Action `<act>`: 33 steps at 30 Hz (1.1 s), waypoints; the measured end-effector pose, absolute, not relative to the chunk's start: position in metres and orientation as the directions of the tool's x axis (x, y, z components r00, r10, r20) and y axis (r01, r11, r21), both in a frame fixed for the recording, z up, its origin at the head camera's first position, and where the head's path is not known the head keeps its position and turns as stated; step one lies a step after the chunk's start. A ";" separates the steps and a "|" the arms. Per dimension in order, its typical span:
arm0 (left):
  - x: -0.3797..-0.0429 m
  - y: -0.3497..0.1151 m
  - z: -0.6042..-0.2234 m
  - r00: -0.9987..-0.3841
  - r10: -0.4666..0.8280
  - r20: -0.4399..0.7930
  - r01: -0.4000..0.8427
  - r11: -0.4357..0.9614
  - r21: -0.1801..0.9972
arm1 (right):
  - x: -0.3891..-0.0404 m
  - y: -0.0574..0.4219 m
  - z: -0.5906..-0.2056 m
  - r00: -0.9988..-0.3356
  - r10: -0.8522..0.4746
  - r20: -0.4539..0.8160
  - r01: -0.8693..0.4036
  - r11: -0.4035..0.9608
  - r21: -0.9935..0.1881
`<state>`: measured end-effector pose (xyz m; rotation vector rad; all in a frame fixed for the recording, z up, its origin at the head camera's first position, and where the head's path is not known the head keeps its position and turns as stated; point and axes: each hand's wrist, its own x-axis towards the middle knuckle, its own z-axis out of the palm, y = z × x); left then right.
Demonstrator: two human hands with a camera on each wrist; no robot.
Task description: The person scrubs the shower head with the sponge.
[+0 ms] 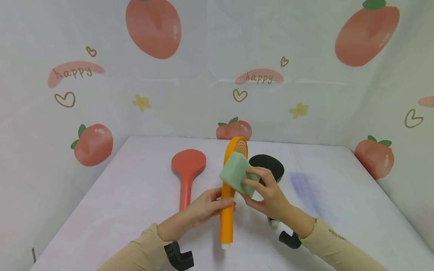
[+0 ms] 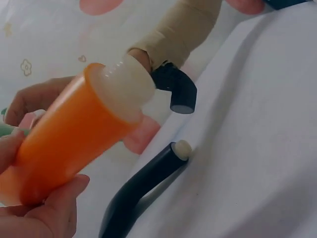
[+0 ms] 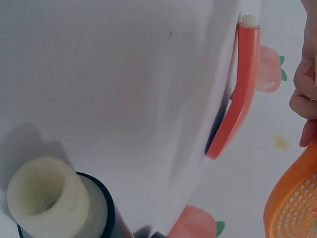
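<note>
My left hand (image 1: 207,207) grips an orange shower head (image 1: 226,218) by its handle, holding it nearly upright above the table. Its perforated face, partly hidden, is turned toward the right; the holes (image 3: 299,210) show well in the right wrist view. A whitish connector (image 2: 124,89) closes off the handle's lower end. Between thumb and fingers, my right hand (image 1: 271,194) holds a pale green sponge (image 1: 234,171), which overlaps the shower head just below its head.
Left of my hands a red shower head (image 1: 188,163) lies on the white-covered table (image 1: 135,180). Behind my right hand lies a black shower head (image 1: 268,162). A fruit-printed cloth (image 1: 203,101) hangs at the back and sides. Dark wrist mounts (image 1: 178,256) sit at both cuffs.
</note>
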<state>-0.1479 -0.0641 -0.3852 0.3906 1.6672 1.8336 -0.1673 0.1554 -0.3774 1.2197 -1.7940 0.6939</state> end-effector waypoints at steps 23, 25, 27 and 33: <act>-0.146 -0.066 -0.391 -0.692 0.713 -0.117 -0.163 0.004 0.987 | -0.163 0.150 -0.373 -0.192 -0.584 0.788 -0.899 0.427 0.097; -0.146 -0.066 -0.392 -0.698 0.707 -0.113 -0.147 0.012 0.989 | -0.162 0.150 -0.373 -0.200 -0.591 0.782 -0.895 0.434 0.100; -0.146 -0.066 -0.393 -0.703 0.702 -0.111 -0.137 0.019 0.990 | -0.162 0.149 -0.372 -0.199 -0.591 0.782 -0.895 0.434 0.100; -0.147 -0.065 -0.398 -0.714 0.692 -0.106 -0.131 0.017 0.991 | -0.161 0.148 -0.371 -0.205 -0.588 0.783 -0.892 0.441 0.097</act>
